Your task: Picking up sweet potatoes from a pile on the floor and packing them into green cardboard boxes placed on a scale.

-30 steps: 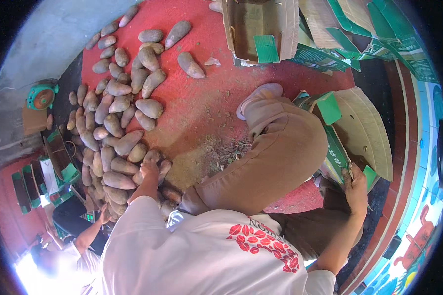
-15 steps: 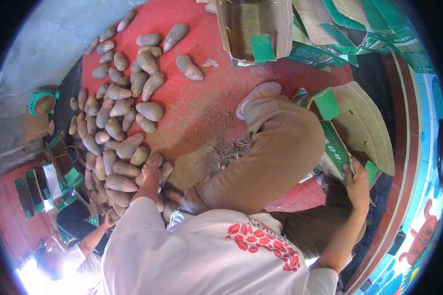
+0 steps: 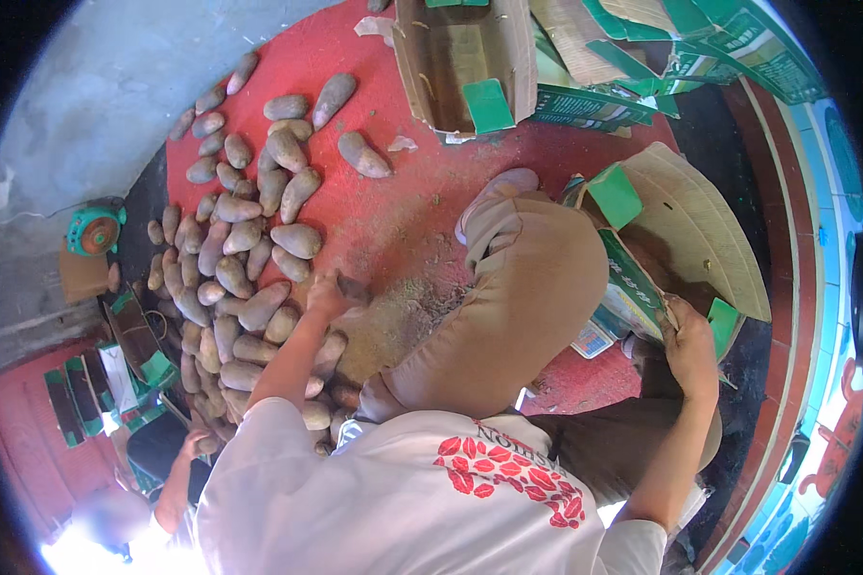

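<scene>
The left hand (image 3: 326, 299) grips a brown oblong tuber (image 3: 355, 291), now drawn off the left-side tuber pile (image 3: 261, 307). The right hand (image 3: 690, 347) stays clamped on the green cardboard box (image 3: 631, 280).

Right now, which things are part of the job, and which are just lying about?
Seem part of the job:
brown, oblong tuber in the left hand
similar tubers heaped on the red mat
open green-and-brown cardboard box, gripped by the right hand

Seem just lying about:
small pale scrap on the mat
round green-and-brown device by the grey wall
</scene>
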`<act>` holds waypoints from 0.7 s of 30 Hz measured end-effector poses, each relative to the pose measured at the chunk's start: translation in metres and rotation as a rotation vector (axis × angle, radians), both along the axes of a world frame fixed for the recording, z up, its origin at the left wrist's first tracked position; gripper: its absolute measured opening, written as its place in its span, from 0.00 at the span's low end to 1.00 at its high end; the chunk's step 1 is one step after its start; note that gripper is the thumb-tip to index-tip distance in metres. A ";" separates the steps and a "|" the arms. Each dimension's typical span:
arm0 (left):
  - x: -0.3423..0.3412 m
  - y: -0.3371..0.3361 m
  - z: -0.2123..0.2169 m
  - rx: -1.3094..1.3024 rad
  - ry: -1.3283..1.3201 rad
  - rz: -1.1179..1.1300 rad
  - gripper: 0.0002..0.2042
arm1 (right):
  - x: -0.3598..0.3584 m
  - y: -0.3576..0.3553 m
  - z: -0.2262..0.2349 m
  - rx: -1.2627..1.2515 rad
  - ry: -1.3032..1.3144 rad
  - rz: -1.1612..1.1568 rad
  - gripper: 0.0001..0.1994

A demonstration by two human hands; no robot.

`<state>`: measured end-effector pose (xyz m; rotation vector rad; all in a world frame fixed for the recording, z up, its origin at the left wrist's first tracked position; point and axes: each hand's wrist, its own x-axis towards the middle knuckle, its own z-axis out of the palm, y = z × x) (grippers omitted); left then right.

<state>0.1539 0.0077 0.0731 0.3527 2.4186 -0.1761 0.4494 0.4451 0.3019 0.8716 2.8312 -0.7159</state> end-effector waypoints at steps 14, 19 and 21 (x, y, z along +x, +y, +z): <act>0.015 0.098 -0.023 0.285 0.075 0.120 0.45 | 0.002 -0.005 0.002 0.036 0.025 0.049 0.14; 0.010 0.102 -0.031 0.249 0.023 0.069 0.45 | 0.009 -0.005 0.001 -0.012 -0.032 0.025 0.12; -0.002 0.089 -0.046 0.300 0.057 0.107 0.40 | 0.010 -0.004 -0.003 0.011 -0.029 0.046 0.10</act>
